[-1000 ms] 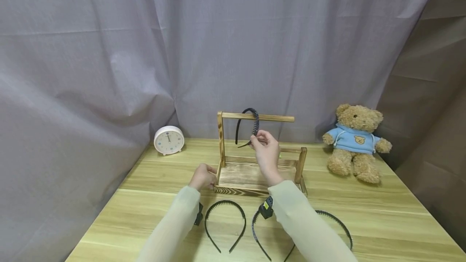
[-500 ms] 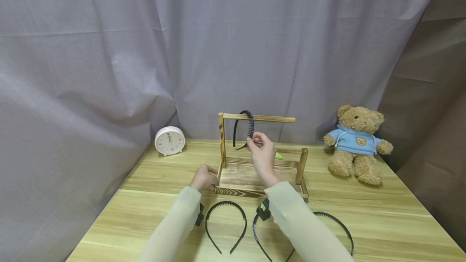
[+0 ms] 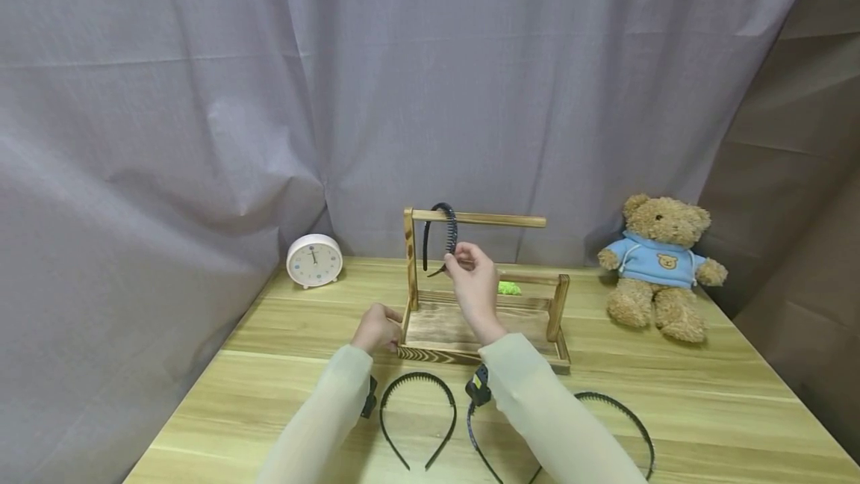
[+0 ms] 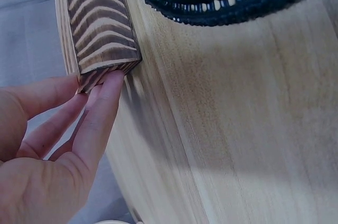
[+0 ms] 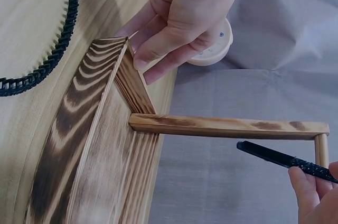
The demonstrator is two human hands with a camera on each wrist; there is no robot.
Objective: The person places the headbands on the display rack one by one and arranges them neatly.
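My right hand (image 3: pixel 475 286) pinches one arm of a black toothed headband (image 3: pixel 452 234) between thumb and fingers. The headband loops over the top bar of a wooden rack (image 3: pixel 409 260), close to its left upright. In the right wrist view, the headband's free end (image 5: pixel 264 152) points toward the upright. My left hand (image 3: pixel 376 327) grips the left front corner of the rack's tray base, with thumb and fingertips at the wood (image 4: pixel 103 28) in the left wrist view.
A black headband (image 3: pixel 418 376) lies before the rack; two more (image 3: pixel 628 413) are partly hidden under the right sleeve. A white clock (image 3: pixel 314 260) stands back left, a teddy bear (image 3: pixel 655 260) back right. Something bright green (image 3: pixel 509 288) shows behind the rack.
My right hand has moved left, carrying the headband along the bar toward the upright. The green thing has come into view behind it. My left hand stays at the rack's corner.
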